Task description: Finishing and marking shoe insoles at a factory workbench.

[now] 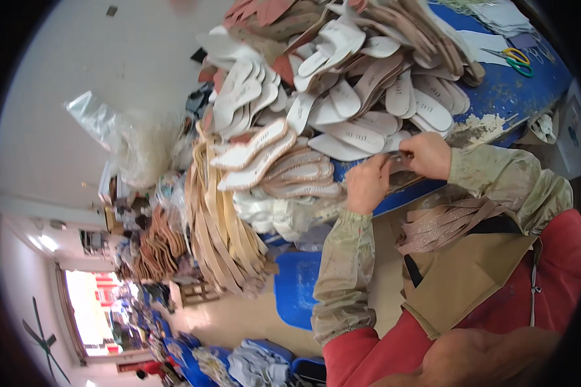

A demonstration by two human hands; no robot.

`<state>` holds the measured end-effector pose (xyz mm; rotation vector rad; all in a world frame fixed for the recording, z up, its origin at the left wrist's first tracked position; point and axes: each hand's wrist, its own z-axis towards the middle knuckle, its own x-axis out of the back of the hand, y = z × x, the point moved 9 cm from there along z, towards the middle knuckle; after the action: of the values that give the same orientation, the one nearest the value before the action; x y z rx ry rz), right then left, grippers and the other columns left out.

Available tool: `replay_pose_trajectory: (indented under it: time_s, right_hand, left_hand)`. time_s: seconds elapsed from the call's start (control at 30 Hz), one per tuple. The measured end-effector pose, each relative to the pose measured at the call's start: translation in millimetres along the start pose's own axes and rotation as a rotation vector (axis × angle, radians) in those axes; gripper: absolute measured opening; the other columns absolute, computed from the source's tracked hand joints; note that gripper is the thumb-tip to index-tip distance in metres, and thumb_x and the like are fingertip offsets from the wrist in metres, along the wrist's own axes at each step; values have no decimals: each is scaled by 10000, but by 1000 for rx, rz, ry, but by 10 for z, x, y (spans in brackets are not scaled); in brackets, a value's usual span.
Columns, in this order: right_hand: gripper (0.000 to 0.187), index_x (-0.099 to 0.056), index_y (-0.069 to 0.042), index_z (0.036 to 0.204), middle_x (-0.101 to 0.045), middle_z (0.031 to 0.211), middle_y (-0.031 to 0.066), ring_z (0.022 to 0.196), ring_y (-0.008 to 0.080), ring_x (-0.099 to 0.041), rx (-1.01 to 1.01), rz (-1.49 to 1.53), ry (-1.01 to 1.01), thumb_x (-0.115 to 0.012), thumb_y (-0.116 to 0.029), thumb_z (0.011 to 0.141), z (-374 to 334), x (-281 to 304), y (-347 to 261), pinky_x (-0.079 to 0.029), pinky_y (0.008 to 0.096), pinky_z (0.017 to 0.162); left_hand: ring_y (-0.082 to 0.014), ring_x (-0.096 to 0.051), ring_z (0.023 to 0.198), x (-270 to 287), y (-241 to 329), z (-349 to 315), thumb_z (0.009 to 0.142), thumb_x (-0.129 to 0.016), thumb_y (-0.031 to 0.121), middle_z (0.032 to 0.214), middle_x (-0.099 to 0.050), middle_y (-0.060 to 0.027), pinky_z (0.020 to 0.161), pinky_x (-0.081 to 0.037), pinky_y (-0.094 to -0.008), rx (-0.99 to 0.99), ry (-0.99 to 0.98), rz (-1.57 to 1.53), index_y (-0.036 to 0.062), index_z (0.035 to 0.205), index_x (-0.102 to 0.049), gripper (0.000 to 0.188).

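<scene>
My left hand (pixel 368 183) and my right hand (pixel 428 156) meet at the edge of the blue workbench, fingers pinched. Between them is a small, dark brownish piece (pixel 399 159), mostly covered by the fingers, whose kind I cannot make out. Just beyond the hands lie white shoe insoles (pixel 355 137) with dark print. Left of the left hand is a stack of insoles with pinkish-tan edges (pixel 297 169). Glittery pink strips (pixel 455 222) rest on my lap, beside a brown apron (pixel 471 277). Pale sleeve covers reach over both forearms.
More insoles are heaped across the blue bench (pixel 526 97). Green-and-yellow-handled scissors (pixel 519 62) lie at its far right. Long tan strips (pixel 216 226) hang at the left, near clear plastic bags (pixel 145 145). A blue stool (pixel 295 290) stands below the bench.
</scene>
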<state>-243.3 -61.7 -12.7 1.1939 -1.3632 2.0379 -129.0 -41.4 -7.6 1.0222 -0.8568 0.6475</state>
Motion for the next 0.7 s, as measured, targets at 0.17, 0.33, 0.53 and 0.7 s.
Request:
replay_pose_trajectory:
  time_s: [0.17,0.33,0.53,0.7]
  right_hand:
    - [100,-584,-34,651,-629,656,148,614,371,-596,146,-104,6,-606,-126,682,-12,213,-188,-460,424,550]
    - [95,-590,-51,683,-626,646,129,545,346,-570,133,-123,-57,-627,-138,677,-169,357,34,-461,383,526]
    - [134,-617,-28,743,-606,619,92,508,276,-528,16,344,28,-636,-152,697,-177,688,216,-446,353,525]
    - [128,-616,-27,735,-585,608,65,510,225,-491,81,790,81,-653,-143,697,-170,754,41,-429,331,526]
  left_hand:
    - [-355,-552,572,151,124,-165,833,-565,148,727,-635,-154,522,-429,-401,-36,62,64,48,891,-631,133]
    - [-336,-603,687,25,109,-392,880,-517,134,855,-656,-137,594,-468,-367,93,-135,145,52,1034,-609,198]
    - [-203,-552,902,174,166,-314,867,-601,214,1092,-588,-99,758,-446,-298,184,272,-862,33,1230,-495,420]
    - [-191,-500,1021,-374,249,-32,800,-633,149,1280,-466,-119,864,-416,-280,211,330,-1574,-6,1273,-428,538]
